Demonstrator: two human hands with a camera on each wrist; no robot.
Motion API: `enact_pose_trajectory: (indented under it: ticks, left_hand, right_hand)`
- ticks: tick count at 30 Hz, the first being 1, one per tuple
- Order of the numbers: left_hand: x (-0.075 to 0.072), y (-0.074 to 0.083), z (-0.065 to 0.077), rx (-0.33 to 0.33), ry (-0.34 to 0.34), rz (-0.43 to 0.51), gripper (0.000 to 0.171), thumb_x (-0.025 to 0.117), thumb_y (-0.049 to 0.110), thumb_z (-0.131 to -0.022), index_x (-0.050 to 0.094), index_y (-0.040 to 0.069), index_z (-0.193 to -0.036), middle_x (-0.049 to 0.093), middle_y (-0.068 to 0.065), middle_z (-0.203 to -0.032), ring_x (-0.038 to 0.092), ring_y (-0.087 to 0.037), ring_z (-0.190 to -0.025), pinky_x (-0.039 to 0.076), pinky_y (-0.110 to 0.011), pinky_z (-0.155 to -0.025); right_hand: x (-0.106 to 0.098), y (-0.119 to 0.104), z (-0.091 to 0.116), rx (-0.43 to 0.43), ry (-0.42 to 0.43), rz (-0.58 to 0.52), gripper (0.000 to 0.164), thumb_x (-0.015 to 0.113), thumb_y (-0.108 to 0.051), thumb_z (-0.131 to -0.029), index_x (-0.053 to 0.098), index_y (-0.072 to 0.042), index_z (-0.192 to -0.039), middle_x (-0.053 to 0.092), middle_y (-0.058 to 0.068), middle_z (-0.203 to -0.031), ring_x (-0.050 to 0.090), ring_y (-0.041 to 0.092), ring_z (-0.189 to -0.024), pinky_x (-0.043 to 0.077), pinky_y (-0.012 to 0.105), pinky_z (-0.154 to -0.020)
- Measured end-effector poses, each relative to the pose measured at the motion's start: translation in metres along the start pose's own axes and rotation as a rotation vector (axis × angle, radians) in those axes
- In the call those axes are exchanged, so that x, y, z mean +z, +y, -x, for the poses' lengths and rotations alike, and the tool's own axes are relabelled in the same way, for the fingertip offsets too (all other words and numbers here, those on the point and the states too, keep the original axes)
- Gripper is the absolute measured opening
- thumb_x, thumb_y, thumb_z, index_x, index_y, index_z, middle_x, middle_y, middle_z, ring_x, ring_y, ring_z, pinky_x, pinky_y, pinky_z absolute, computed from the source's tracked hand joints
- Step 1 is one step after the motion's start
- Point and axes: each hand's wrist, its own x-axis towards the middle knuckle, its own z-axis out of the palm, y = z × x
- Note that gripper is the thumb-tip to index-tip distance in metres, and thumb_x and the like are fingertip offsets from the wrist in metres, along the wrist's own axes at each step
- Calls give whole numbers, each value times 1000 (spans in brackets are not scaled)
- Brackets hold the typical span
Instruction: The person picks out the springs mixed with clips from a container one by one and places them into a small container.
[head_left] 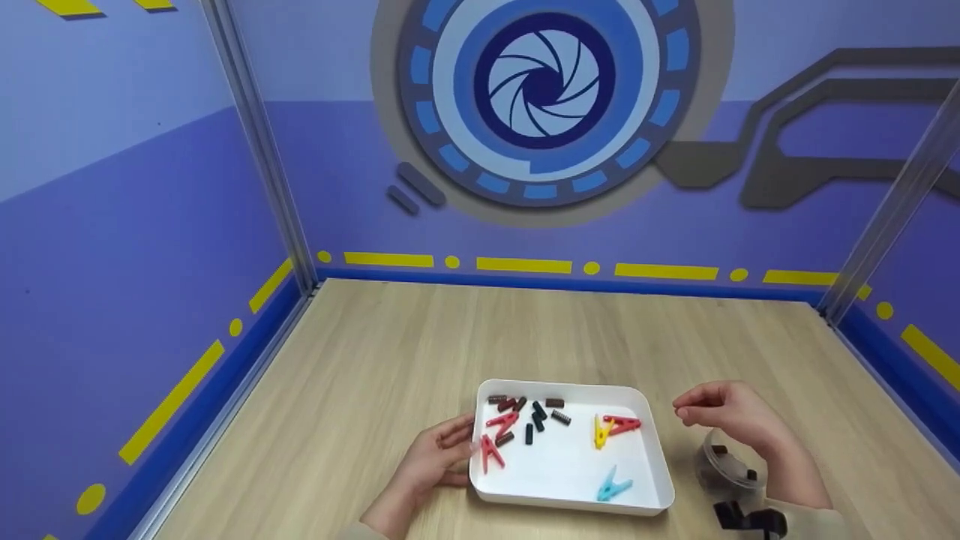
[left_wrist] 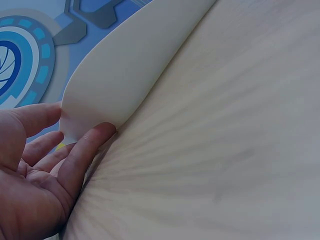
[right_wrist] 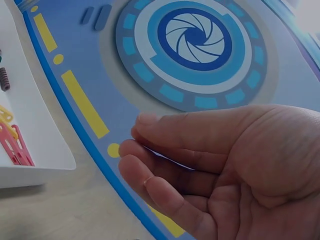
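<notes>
A white tray (head_left: 562,480) lies on the table. My left hand (head_left: 431,457) touches its left side, fingers against the outer wall and thumb at the rim; the left wrist view shows fairly straight fingers (left_wrist: 90,150) along the tray. Inside lie red clothespins (head_left: 491,454), a yellow clothespin (head_left: 602,433), a light-blue clothespin (head_left: 615,487) and several small brown and black cylinders (head_left: 529,433), some ridged. To the right of the tray, my right hand (head_left: 739,416) hovers with loosely curled fingers, thumb near the index finger, nothing visible between them. Below it stands a clear round cup (head_left: 724,480).
Inside the cup are a few small dark pieces (head_left: 720,450), partly hidden by my right forearm. A black strap (head_left: 750,519) is at my right wrist. Printed blue wall panels (head_left: 337,187) enclose the wooden table (head_left: 390,337) at the back and sides.
</notes>
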Motion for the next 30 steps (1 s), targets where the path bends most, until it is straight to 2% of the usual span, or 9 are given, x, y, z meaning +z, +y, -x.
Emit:
enact_pose_trajectory:
  ticks: [8,16,23,30]
  left_hand:
    - [-2,1,1,16,-16,10,63,70,15,-98,45,3,-154,49,-24,-155,73,-24,-106,65,-42,-70]
    - [-1,0,1,6,-1,-5,62,71,15,-97,46,4,-154,50,-24,-154,73,-23,-103,65,-40,-68]
    - [-2,0,1,10,-10,2,63,70,14,-98,45,3,-154,48,-25,-155,73,-24,-106,65,-41,-68]
    - [-1,0,1,10,-13,-5,61,69,15,-98,46,4,-154,50,-23,-155,72,-23,-107,65,-40,-67]
  right_hand:
    - [15,-10,-11,-6,51,-31,26,73,-17,-95,73,1,-114,76,10,-103,68,20,-92,56,30,-85]
    - [30,-21,-26,-14,87,14,23,73,-17,-95,74,-1,-112,76,5,-98,67,20,-91,55,33,-86]
    - [45,-35,-41,-44,77,48,20,75,-15,-93,76,-2,-108,75,6,-96,67,24,-90,58,32,-86]
    - [62,-46,-56,-80,50,65,16,74,-9,-93,76,0,-107,74,6,-92,69,27,-88,61,41,-89]
